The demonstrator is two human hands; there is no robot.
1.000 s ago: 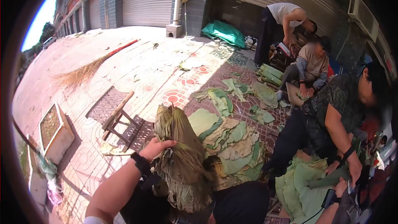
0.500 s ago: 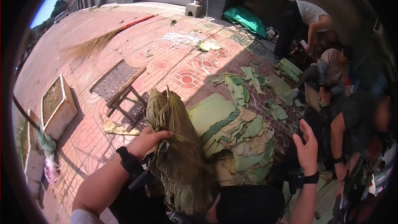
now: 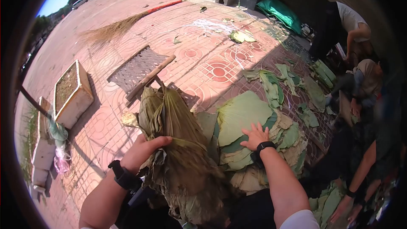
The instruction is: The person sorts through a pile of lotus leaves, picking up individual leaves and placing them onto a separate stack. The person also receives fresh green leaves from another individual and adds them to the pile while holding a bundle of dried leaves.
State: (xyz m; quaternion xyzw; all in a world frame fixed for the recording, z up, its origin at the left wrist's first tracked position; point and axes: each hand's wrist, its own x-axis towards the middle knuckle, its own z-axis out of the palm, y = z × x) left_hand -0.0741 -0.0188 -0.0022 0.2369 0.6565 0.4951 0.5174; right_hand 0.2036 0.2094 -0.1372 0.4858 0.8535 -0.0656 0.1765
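My left hand [image 3: 146,150] is wrapped round a bundle of dry, brownish-green leaves [image 3: 186,157], with the thumb across its folded upper part. To the right lies a stack of large flat leaves [image 3: 243,114], pale green on top with browner, ragged ones lower down. My right hand [image 3: 255,136] rests on or just over this stack, its fingers spread and nothing held. Both wrists carry black bands.
A woven stool [image 3: 137,70] stands beyond the bundle. Planter boxes [image 3: 74,95] are at the left, and a broom [image 3: 123,23] lies farther off. Loose leaves [image 3: 271,87] litter the paving. Several people are at the right, one with hands low near green leaves [image 3: 326,203].
My right hand has moved left from the right side onto or just above the leaf stack. My left hand keeps its grip on the bundle. The view has shifted, moving the surroundings.
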